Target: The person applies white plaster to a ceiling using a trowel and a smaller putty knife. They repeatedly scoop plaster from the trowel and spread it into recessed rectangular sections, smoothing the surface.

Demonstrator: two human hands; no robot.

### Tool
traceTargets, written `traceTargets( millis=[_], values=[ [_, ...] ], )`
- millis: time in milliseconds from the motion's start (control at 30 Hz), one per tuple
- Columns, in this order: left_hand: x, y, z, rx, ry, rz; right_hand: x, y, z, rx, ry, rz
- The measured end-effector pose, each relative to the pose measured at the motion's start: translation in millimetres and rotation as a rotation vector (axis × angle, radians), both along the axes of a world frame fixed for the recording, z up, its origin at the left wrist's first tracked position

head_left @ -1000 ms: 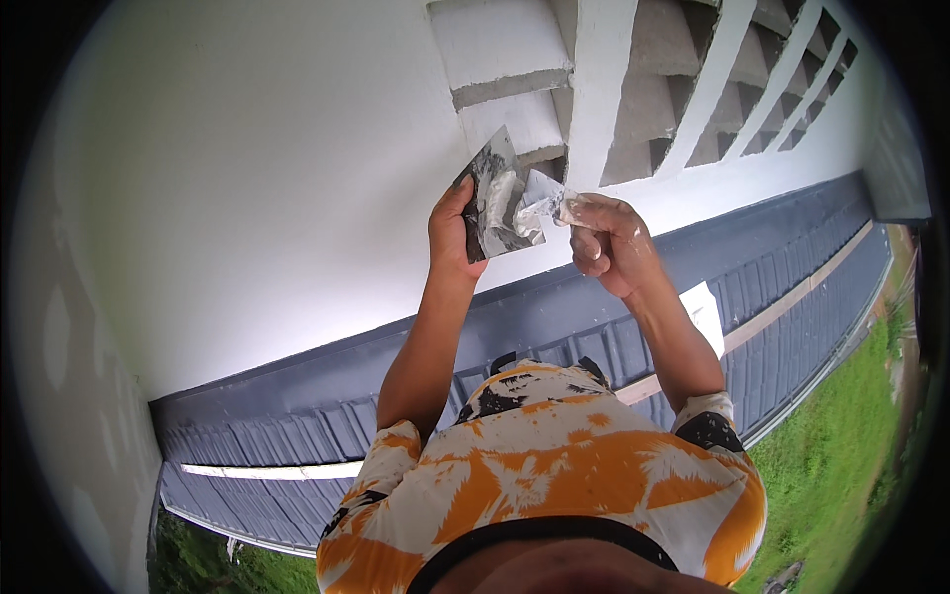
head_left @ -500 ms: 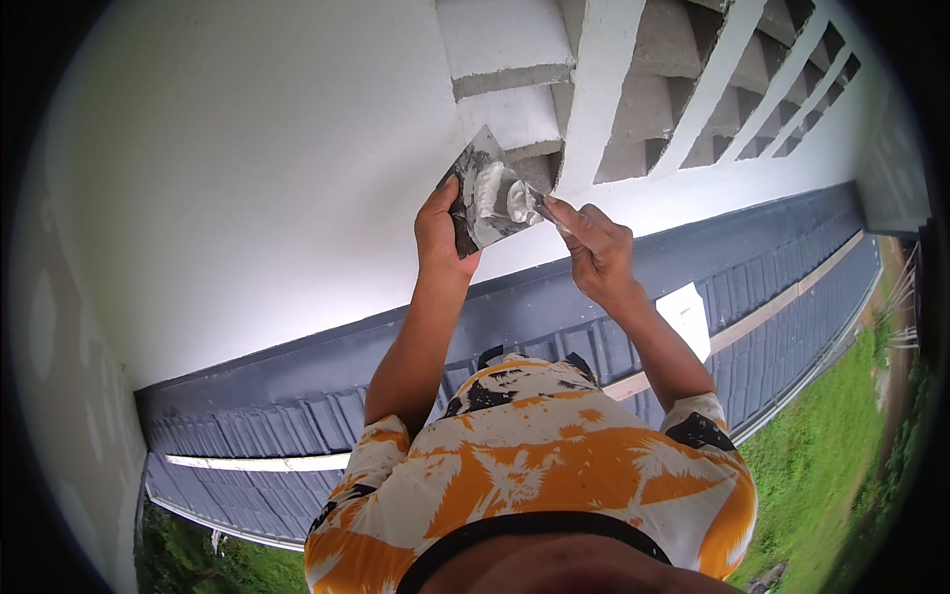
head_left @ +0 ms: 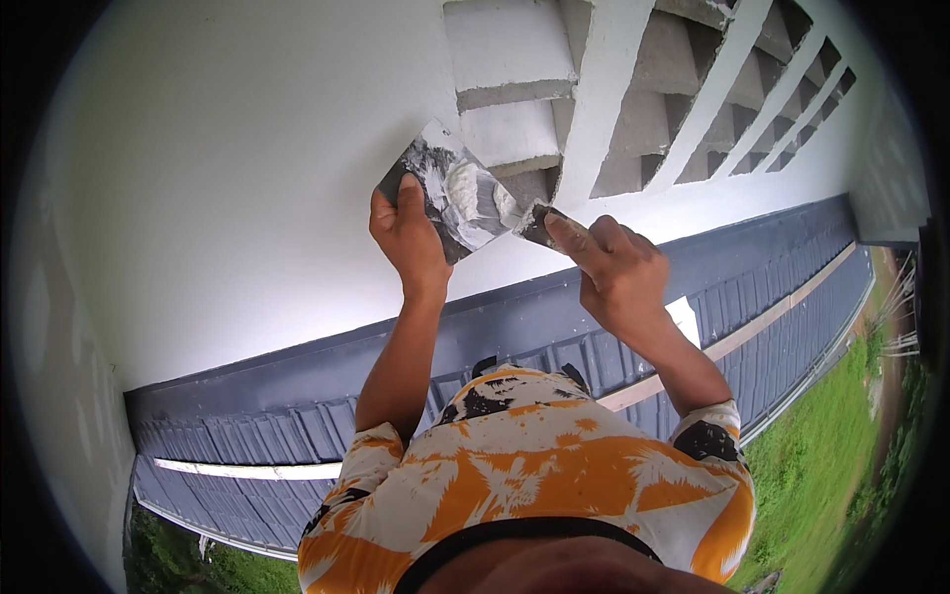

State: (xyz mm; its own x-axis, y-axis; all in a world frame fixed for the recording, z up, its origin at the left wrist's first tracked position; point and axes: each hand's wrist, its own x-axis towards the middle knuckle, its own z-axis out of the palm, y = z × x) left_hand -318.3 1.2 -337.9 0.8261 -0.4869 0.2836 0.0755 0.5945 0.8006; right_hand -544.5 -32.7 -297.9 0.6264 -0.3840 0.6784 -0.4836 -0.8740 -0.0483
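In the last half second the left hand (head_left: 411, 246) has shifted left with the flat metal plate (head_left: 483, 203), and the scraper (head_left: 539, 228), seen overlapping the plate then, is now at its right corner — apparently touching. So the white paste (head_left: 462, 190) sits on the plate, the larger mound mid-plate, a smaller lump near that corner. The left fingers clasp the plate's lower-left edge; the right hand (head_left: 623, 265) pinches the scraper. Ventilation openings (head_left: 529, 185) lie just beyond.

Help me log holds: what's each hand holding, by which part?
Left hand: a flat plate bearing white paste, by its lower-left edge. Right hand: a scraper, by its right end.
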Motion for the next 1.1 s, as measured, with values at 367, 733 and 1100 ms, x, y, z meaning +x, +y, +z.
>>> traceTargets(
  millis=[367,733,1100],
  values=[
    [79.6,13.1,67.2,-0.143,0.018,-0.168,20.5,-39.8,-60.3,1.186,-0.696,0.389],
    [265.3,-4.1,315.8,0.247,-0.752,-0.944,148.5,-79.3,-100.6,1.343,-1.605,0.232],
    [244.9,-34.5,325.5,0.47,-0.93,-1.586,192.7,-123.7,-107.3,1.013,-1.686,0.085]
  ],
)
